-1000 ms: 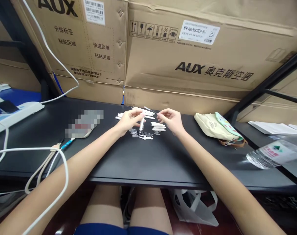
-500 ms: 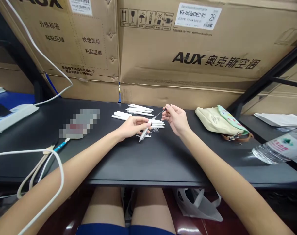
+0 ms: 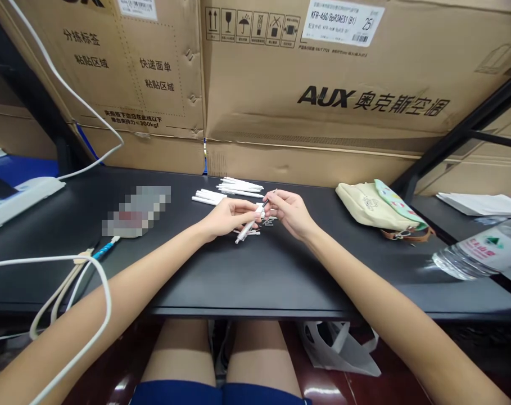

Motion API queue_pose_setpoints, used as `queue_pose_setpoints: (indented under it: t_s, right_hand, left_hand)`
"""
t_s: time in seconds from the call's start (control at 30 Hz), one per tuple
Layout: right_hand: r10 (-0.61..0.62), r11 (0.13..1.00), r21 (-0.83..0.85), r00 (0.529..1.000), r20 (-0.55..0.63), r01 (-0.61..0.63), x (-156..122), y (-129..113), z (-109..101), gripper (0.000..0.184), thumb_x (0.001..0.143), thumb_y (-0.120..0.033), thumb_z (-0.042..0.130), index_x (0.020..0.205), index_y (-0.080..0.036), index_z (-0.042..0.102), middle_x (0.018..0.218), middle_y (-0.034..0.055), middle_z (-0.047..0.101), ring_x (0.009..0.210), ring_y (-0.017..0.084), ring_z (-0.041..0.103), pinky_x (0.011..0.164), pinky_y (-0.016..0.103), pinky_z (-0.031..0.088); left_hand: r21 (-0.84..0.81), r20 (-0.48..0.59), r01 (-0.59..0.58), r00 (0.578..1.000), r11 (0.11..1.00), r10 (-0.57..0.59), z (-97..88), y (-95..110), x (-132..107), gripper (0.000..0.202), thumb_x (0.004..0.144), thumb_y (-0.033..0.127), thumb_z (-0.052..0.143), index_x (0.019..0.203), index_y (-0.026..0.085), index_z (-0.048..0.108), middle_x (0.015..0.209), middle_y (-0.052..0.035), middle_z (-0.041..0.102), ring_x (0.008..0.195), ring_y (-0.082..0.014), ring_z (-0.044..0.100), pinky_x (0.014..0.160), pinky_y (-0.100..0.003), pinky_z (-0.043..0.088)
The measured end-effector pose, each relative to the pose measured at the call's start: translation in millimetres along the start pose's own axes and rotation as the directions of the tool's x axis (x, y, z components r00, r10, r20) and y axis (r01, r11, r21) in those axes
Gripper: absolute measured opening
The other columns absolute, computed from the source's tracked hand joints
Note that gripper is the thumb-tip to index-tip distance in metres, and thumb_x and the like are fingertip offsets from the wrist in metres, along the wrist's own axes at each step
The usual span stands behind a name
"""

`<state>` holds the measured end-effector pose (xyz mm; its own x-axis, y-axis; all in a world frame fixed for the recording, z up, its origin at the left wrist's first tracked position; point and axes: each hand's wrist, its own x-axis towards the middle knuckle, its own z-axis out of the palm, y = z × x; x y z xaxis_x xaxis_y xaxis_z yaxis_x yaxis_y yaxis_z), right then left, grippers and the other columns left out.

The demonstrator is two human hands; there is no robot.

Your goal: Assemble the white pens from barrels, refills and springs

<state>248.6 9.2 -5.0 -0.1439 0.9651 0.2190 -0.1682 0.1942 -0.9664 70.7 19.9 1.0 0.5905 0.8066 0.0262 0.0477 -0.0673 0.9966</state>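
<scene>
A white pen barrel (image 3: pixel 244 232) is pinched in my left hand (image 3: pixel 227 218), tilted with its lower end toward me. My right hand (image 3: pixel 292 212) pinches a thin dark pen refill (image 3: pixel 266 202) at the upper end of the barrel. Most of the refill is hidden inside the barrel or behind my fingers. Behind my hands lies a group of white pens (image 3: pixel 240 187). Several white pen barrels (image 3: pixel 207 196) lie just left of that group. Small clear and white parts (image 3: pixel 268 221) rest on the table beneath my hands, partly covered by them.
Cardboard boxes (image 3: pixel 322 129) stand along the back of the black table (image 3: pixel 255 281). A cream pouch (image 3: pixel 360 205) and a water bottle (image 3: pixel 474 253) lie at right. A blurred-out object (image 3: pixel 137 214), a power strip (image 3: pixel 23 199) and a white cable (image 3: pixel 107 298) are at left.
My right hand has moved left and slightly down toward my left hand. The refill has slid deeper into the pen barrel, so less of it shows.
</scene>
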Motion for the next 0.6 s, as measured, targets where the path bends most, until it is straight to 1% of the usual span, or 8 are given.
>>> queue_pose_setpoints:
  t_s: [0.17,0.23,0.3,0.33,0.37,0.43,0.5,0.6]
  right_hand:
    - [0.042,0.999,-0.034,0.999,0.027,-0.041,2,2,0,0.038,0.065,-0.051,0.072,0.076,-0.016,0.064,0.062,-0.0001,0.060,0.055,0.010,0.055,0.059,0.026,0.050]
    - [0.038,0.997,-0.073,0.999,0.009,-0.038,5,-1,-8,0.040,0.067,-0.053,0.069,0.082,-0.016,0.064,0.065,0.0006,0.061,0.056,0.010,0.055,0.060,0.027,0.049]
    - [0.005,0.980,-0.197,1.000,0.002,-0.005,7,-8,-19,0.037,0.067,-0.050,0.069,0.083,-0.016,0.063,0.068,0.0009,0.062,0.058,0.011,0.055,0.061,0.027,0.048]
    - [-0.012,0.951,-0.310,1.000,0.026,0.019,7,-12,-25,0.033,0.066,-0.045,0.070,0.081,-0.016,0.063,0.068,0.0010,0.062,0.059,0.011,0.054,0.060,0.026,0.046]
    - [-0.008,0.895,-0.444,0.997,0.079,0.042,7,-16,-30,0.028,0.065,-0.040,0.072,0.077,-0.016,0.063,0.068,0.0010,0.062,0.059,0.011,0.053,0.059,0.025,0.045]
    - [0.044,0.738,-0.667,0.980,0.194,0.099,4,-23,-37,0.018,0.064,-0.030,0.071,0.071,-0.015,0.063,0.066,0.0005,0.061,0.060,0.011,0.052,0.058,0.024,0.042]
    - [0.100,0.614,-0.772,0.954,0.282,0.164,1,-26,-39,0.007,0.065,-0.022,0.065,0.068,-0.015,0.063,0.065,0.0002,0.061,0.062,0.012,0.052,0.060,0.024,0.041]
    - [0.122,0.536,-0.810,0.928,0.352,0.238,-1,-25,-34,0.005,0.065,-0.015,0.056,0.066,-0.016,0.062,0.067,0.0000,0.062,0.064,0.012,0.054,0.062,0.024,0.041]
  left_hand:
    - [0.005,-0.045,0.022,0.999,1.000,-0.022,-2.6,0,2,0.036,0.063,0.040,0.077,0.084,0.012,0.067,0.076,-0.0070,0.069,0.068,-0.0161,0.065,0.057,-0.025,0.050]
    - [-0.037,-0.100,0.018,0.995,0.999,-0.021,-2.4,3,4,0.036,0.062,0.038,0.078,0.084,0.012,0.066,0.075,-0.0063,0.069,0.068,-0.0160,0.065,0.056,-0.024,0.050]
    - [-0.079,-0.147,0.012,0.989,0.997,-0.023,-1.9,6,4,0.036,0.061,0.036,0.079,0.083,0.012,0.064,0.073,-0.0056,0.068,0.067,-0.0154,0.064,0.055,-0.024,0.050]
    - [-0.091,-0.158,0.014,0.987,0.996,-0.028,-1.7,7,4,0.035,0.061,0.035,0.079,0.081,0.012,0.064,0.073,-0.0054,0.067,0.066,-0.0151,0.064,0.055,-0.024,0.051]
    - [-0.100,-0.163,0.017,0.986,0.995,-0.034,-1.7,8,4,0.035,0.060,0.035,0.080,0.080,0.011,0.063,0.072,-0.0052,0.067,0.066,-0.0150,0.063,0.055,-0.025,0.051]
    - [-0.113,-0.164,0.022,0.986,0.993,-0.041,-2.1,9,4,0.036,0.059,0.035,0.080,0.079,0.011,0.063,0.072,-0.0048,0.066,0.065,-0.0147,0.063,0.055,-0.026,0.052]
    - [-0.122,-0.166,0.017,0.985,0.992,-0.038,-2.8,9,3,0.037,0.059,0.037,0.080,0.079,0.012,0.063,0.072,-0.0045,0.066,0.065,-0.0145,0.063,0.055,-0.026,0.053]
    - [-0.127,-0.162,0.010,0.986,0.992,-0.031,-3.3,8,3,0.039,0.058,0.039,0.081,0.079,0.012,0.063,0.072,-0.0044,0.066,0.065,-0.0144,0.063,0.054,-0.026,0.053]
